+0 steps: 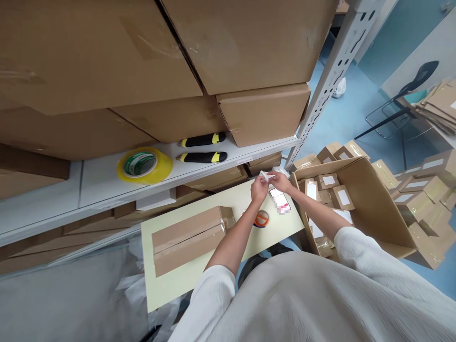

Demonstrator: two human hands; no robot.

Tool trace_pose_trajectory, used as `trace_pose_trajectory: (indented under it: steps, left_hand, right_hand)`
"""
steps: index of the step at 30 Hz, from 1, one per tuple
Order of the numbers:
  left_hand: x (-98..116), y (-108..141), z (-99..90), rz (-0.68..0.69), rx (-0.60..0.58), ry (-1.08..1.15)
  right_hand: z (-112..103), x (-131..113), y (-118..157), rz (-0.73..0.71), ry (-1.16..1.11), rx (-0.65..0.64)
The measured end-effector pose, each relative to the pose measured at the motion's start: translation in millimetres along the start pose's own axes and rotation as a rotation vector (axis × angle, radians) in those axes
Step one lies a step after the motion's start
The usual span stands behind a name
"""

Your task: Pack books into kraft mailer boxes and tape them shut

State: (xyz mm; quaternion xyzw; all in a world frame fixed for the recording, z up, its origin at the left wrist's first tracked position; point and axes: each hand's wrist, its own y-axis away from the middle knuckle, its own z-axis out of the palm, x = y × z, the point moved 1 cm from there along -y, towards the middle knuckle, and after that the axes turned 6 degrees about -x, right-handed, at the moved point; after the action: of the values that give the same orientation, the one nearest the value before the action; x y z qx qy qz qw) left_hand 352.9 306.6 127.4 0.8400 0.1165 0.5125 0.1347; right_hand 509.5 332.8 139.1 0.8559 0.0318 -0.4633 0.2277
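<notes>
My left hand (260, 189) and my right hand (280, 181) meet over the far right part of the pale yellow table (249, 195). Fingers of both pinch a small white paper (264, 175) between them. Just below my right hand lies a phone (280, 200) with a lit screen. Next to my left forearm sits an orange tape dispenser (261, 218), partly hidden by the arm. A long closed cardboard box (192, 237) lies on the left part of the table.
The shelf (99, 183) ahead holds large cartons (265, 111), a yellow tape roll (144, 165) and two black-yellow cutters (202, 156). On the right, an open carton (377, 204) holds small labelled boxes, with more boxes (425, 190) beyond. A metal post (329, 78) rises beside the shelf.
</notes>
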Motion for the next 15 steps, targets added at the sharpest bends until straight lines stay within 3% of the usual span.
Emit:
trace_pose_trajectory:
  steps: [15]
  left_hand:
    - [-5.1, 2.0, -1.5, 0.004, 0.005, 0.065]
  right_hand:
    - [5.5, 5.0, -4.1, -0.063, 0.025, 0.038]
